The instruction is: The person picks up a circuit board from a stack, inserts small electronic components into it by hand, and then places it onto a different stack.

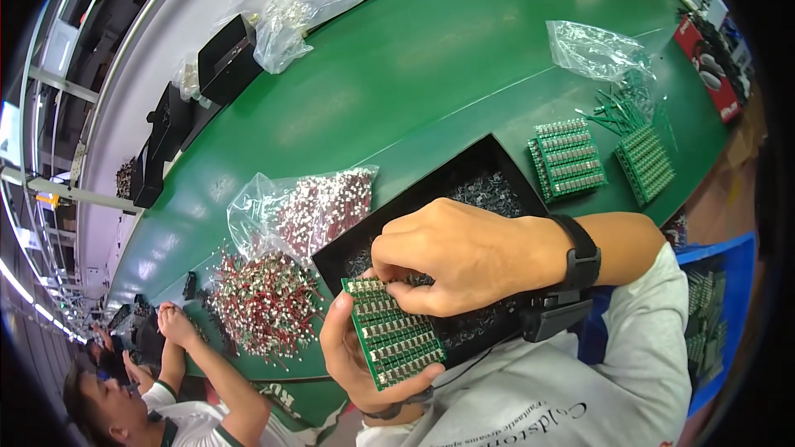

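Board (396, 338) looks nearly full, left hand (352, 356) gripping it while right hand (451, 252) pinches a part at its top edge, two finished-looking boards (567, 157) near the belt's right edge.

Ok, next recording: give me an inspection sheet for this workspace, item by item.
Surface: green worktop, mostly bare in the middle.
Job's things: green circuit board with rows of small parts held over a black tray of dark components.
Clutter: clear bag of red-and-silver parts, loose pile of the same, two populated green boards, crumpled clear bag, black boxes.
Grippers: left hand grips the board; right hand pinches at its top edge.
Cables: nothing seen.
Surroundings: another person's hands at the lower left.
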Motion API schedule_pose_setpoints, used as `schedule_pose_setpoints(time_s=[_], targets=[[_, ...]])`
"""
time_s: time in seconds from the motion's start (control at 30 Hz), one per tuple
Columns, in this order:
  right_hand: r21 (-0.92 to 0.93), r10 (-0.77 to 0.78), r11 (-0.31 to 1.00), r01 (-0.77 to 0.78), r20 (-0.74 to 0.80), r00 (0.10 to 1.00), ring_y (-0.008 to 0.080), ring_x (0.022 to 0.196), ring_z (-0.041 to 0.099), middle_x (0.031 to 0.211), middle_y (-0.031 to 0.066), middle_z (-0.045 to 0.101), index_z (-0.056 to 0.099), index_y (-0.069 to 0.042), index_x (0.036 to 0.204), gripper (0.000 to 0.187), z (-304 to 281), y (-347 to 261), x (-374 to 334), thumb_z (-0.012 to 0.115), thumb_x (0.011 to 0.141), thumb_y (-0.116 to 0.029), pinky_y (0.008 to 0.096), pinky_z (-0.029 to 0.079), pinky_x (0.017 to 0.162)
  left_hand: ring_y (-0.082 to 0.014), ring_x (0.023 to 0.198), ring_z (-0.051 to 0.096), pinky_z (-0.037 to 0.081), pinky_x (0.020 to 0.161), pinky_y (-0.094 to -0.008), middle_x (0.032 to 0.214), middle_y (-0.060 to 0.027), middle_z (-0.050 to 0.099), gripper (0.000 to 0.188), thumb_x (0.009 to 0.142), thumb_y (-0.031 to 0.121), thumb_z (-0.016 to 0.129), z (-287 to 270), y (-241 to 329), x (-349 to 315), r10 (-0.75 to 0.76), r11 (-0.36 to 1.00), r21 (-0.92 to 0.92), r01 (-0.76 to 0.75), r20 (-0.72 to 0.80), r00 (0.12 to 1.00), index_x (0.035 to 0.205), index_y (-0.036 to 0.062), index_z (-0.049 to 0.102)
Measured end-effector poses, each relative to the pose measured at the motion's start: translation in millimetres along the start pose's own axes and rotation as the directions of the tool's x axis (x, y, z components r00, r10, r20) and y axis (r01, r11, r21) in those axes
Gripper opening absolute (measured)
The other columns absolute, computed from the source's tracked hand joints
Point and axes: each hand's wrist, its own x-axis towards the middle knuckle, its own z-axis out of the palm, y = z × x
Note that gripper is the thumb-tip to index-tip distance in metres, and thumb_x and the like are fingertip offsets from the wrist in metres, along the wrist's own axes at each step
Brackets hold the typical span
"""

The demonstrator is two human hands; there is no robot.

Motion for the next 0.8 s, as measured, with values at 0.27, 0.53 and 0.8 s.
schedule_pose_setpoints(time_s=[0.27, 0.53, 0.8], targets=[[0.024, 0.084, 0.996, -0.085, 0.027, 0.996, 0.0328, 0.064, 0.061, 0.073, 0.0117, 0.058, 0.056, -0.002, 0.082, 0.016, -8, -10, 2, 0.069, 0.075, -0.007, 0.0407, 0.049, 0.056, -0.0387, 0.129, 0.052, 0.045, 0.108, -0.0514, 0.137, -0.0323, 0.049, 0.118, 0.055, 0.016, 0.095, 16, 4, 0, -0.073, 0.977, -0.214, 0.024, -0.225, 0.972, 0.149, -0.0005, 0.026], [0.045, 0.041, 0.998, -0.044, 0.069, 0.997, 0.031, 0.065, 0.062, 0.074, 0.012, 0.06, 0.058, -0.001, 0.082, 0.015, -2, -3, 0, 0.07, 0.077, -0.008, 0.0401, 0.049, 0.056, -0.0407, 0.129, 0.052, 0.044, 0.109, -0.0519, 0.136, -0.0345, 0.05, 0.118, 0.06, 0.023, 0.095, 11, 1, 1, -0.007, 0.971, -0.235, -0.039, -0.195, 0.981, 0.15, -0.0017, 0.022], [0.008, -0.012, 1.0, 0.011, 0.024, 1.0, 0.0295, 0.063, 0.063, 0.074, 0.0114, 0.061, 0.059, -0.001, 0.08, 0.014, 0, -4, 1, 0.072, 0.077, -0.006, 0.0377, 0.051, 0.056, -0.0392, 0.126, 0.054, 0.046, 0.107, -0.0497, 0.135, -0.0374, 0.048, 0.119, 0.061, 0.03, 0.095, 13, 4, 0, -0.021, 0.98, -0.195, -0.029, -0.246, 0.969, 0.15, -0.0003, 0.022]])
